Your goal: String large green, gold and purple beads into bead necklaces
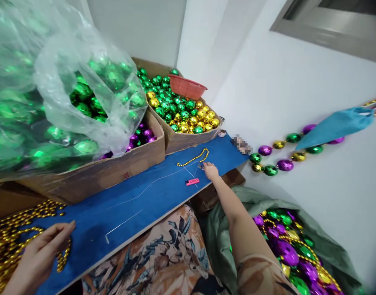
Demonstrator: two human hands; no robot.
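Observation:
My left hand (42, 252) is at the lower left, thumb and fingers pressed together. A strand of gold beads (64, 258) hangs from it, partly hidden behind the fingers. My right hand (210, 171) reaches over the blue tabletop (163, 200), fingertips closed at a small silvery thing too small to name. Just beyond lies a short curved string of gold beads (197, 158) with a thread tail. Close to the right hand is a pink lighter (192, 181). A thin white thread (151, 183) runs across the table, and a thin bent wire (123, 225) lies nearer me.
Loose gold bead strands (6, 250) pile at the left. Behind stand a cardboard box (98, 180) under a plastic bag (46, 106) of green balls, and another box (191, 141) with green and gold balls and a red basket (188, 87). A green sack (225, 233) of beads stands right.

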